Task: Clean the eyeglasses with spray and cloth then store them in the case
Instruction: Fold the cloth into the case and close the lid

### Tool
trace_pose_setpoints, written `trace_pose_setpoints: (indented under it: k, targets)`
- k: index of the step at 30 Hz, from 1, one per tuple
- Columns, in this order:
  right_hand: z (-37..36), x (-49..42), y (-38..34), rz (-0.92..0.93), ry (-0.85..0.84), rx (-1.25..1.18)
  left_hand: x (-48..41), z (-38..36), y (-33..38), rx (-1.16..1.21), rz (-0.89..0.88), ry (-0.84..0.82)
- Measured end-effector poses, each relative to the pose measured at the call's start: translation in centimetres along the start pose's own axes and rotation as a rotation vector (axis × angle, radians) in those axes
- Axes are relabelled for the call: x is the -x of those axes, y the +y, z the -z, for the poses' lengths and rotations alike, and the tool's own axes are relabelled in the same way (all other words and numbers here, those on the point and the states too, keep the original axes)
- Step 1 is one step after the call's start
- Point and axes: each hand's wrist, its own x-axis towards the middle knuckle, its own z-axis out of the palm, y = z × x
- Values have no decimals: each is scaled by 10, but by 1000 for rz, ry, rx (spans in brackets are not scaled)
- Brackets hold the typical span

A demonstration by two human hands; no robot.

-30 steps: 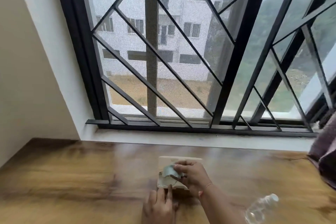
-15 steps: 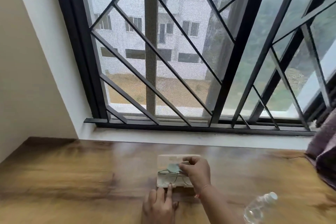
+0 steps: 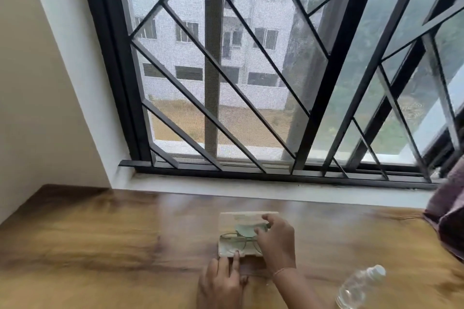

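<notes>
An open cream glasses case (image 3: 227,218) lies on the wooden table (image 3: 100,246), with thin-framed eyeglasses (image 3: 232,239) lying inside it. A pale green cloth (image 3: 247,229) rests over the glasses, and my right hand (image 3: 275,239) pinches its right end above the case. My left hand (image 3: 222,283) rests on the table with a fingertip pressed on the case's near edge. The right part of the glasses is hidden under my right hand.
A clear plastic bottle (image 3: 359,288) lies on the table at the lower right. A dark purplish fabric (image 3: 449,216) hangs over the table's right edge. A window with a black metal grille (image 3: 251,83) and a white sill runs behind the table.
My right hand has moved the cloth from the case's near side toward its far half, baring the glasses in the case. My left hand has stayed on the case's edge.
</notes>
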Motion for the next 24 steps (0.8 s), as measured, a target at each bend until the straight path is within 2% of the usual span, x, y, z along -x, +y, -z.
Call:
trace_pose_setpoints:
  k: [6, 9, 11, 13, 20, 24]
  targets:
    - [5, -11, 7, 467, 213, 324, 0, 2, 0, -22, -15, -2]
    - [3, -22, 5, 646, 94, 478, 2, 1, -1, -25, -7, -16]
    - [3, -26, 4, 654, -117, 454, 2, -1, -1, -29, -9, -17]
    - [4, -26, 5, 591, -231, 307, 2, -1, -2, -31, -12, -18]
    - [-4, -9, 24, 642, -49, 82, 1, 2, 0, -3, 25, -47]
    - [-11, 12, 38, 746, 106, 51, 0, -1, 0, 41, 49, -64]
